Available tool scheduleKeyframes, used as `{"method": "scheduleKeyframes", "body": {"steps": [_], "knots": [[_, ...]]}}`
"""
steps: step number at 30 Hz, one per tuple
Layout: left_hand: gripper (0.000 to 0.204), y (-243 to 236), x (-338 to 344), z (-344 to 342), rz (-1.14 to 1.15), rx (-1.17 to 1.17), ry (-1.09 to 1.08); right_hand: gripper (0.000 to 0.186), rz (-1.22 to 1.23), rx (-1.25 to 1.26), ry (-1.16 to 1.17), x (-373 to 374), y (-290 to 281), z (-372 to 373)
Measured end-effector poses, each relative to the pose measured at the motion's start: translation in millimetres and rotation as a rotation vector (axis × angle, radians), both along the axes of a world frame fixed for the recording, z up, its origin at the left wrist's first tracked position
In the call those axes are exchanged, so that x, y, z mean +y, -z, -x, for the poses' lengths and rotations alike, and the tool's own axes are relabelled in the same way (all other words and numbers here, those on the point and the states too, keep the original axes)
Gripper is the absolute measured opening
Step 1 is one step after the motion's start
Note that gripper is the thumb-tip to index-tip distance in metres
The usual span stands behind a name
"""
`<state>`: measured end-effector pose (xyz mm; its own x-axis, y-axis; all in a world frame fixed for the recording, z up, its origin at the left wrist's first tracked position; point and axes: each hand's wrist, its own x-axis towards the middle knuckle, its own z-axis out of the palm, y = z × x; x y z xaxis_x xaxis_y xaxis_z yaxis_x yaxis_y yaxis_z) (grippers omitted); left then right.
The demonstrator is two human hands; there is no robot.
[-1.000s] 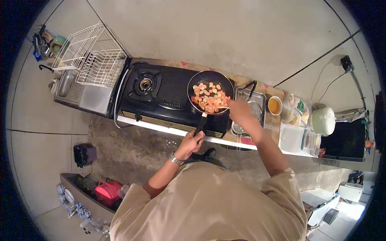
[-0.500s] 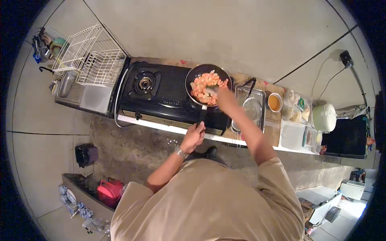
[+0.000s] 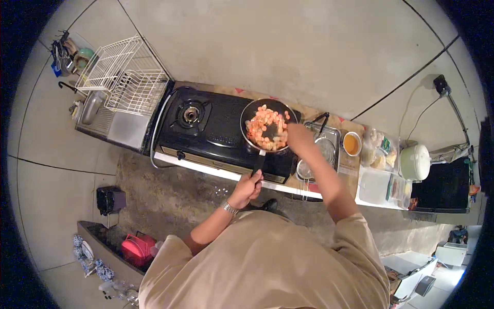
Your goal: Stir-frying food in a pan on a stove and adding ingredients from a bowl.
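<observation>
My left hand (image 3: 246,189) is closed round the black handle of a dark frying pan (image 3: 270,132), which sits over the right end of the stove. Small orange-pink chopped pieces (image 3: 257,126) lie in the pan in a rough ring, leaving dark pan bottom bare in the middle. My right hand (image 3: 300,138) is closed at the pan's right rim. What it grips is hidden behind the fingers and too blurred to name.
The black stove (image 3: 218,116) has an uncovered burner (image 3: 191,114) at left, beside a white dish rack (image 3: 135,92) and sink. Rightward stand a metal tray with strainers (image 3: 325,148), a bowl of orange liquid (image 3: 352,143), clear containers (image 3: 374,186) and a pale green pot (image 3: 415,161).
My right hand has shifted to the pan's right rim. The pieces have spread outward, baring the pan's middle. My left hand still holds the handle; the whole view has shifted slightly.
</observation>
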<state>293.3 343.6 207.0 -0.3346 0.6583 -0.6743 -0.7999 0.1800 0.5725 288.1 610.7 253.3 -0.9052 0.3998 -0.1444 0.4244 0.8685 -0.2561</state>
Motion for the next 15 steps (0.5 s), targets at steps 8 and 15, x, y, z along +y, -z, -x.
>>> {"method": "scheduleKeyframes", "body": {"steps": [8, 15], "knots": [[0.026, -4.5, -3.8, -8.1, -0.018, 0.008, -0.016, 0.02, 0.065, 0.236, -0.262, -13.5, -4.9, 3.7], [0.014, 2.3, -7.9, 4.6, -0.153, 0.031, -0.038, 0.019, -0.147, -0.162, -0.277, 6.3, -46.3, -8.2]]}}
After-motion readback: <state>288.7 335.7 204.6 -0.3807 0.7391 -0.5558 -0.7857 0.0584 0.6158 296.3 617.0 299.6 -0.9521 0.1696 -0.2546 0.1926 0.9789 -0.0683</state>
